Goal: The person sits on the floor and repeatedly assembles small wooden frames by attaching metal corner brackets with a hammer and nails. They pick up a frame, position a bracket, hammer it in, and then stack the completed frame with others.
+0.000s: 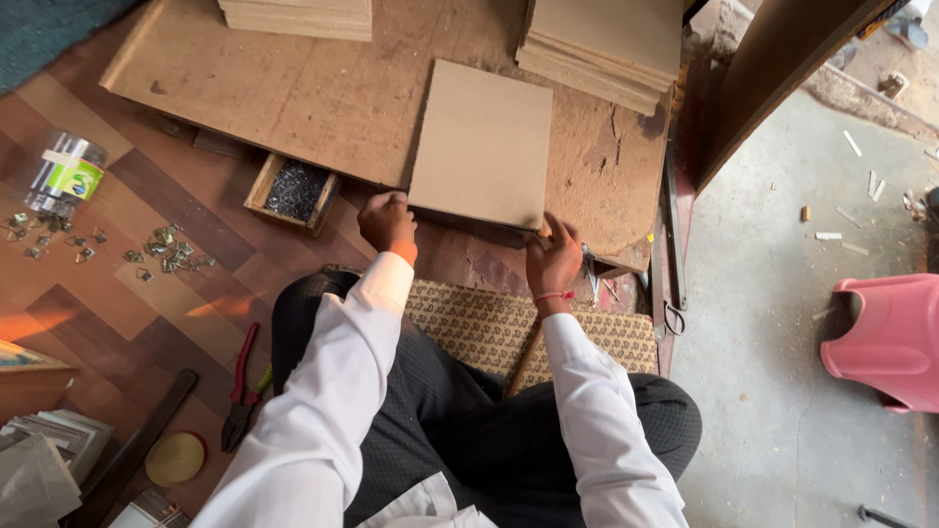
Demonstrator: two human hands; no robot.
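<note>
Your left hand [387, 223] curls its fingers on the near left corner of the flat board [482, 144]. The board lies on the big wooden sheet [293, 93]. Your right hand [553, 260] pinches the near right corner.

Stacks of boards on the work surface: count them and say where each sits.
2. One stack lies at the top edge, left of centre; the other stack lies top right. Both are cut off by the frame.
</note>
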